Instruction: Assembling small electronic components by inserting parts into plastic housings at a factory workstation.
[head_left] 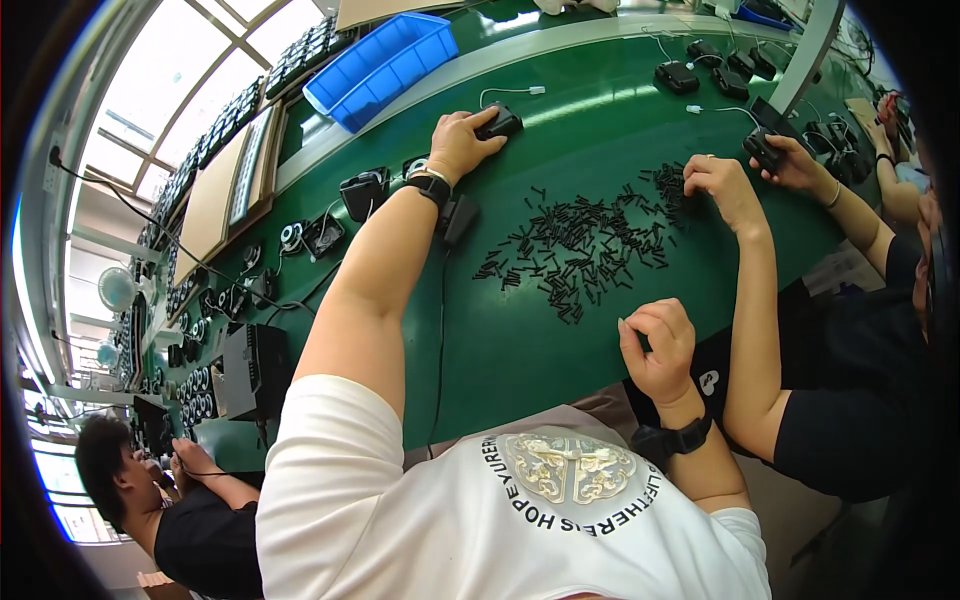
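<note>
At the far side of the green table (400, 400), my left hand (463, 147) is closed around the near end of a small black boxy device (503, 122). A thin white cable with a white plug (537, 90) lies just beyond it. My right hand (660, 345) is curled over the table's near edge, thumb toward the fingers. Whatever it holds, if anything, is hidden. A loose pile of small black rod-like pieces (585, 240) spreads between my hands. A co-worker's hand (722, 190) reaches into the right end of this pile; the other hand (790, 162) grips a similar black device (765, 148).
A blue plastic bin (380, 70) stands at the back left. Several black devices with cables (728, 75) lie at the back right. Left of my forearm are an open black housing (365, 190) and a large black box (253, 370). Another person (205, 530) sits at lower left.
</note>
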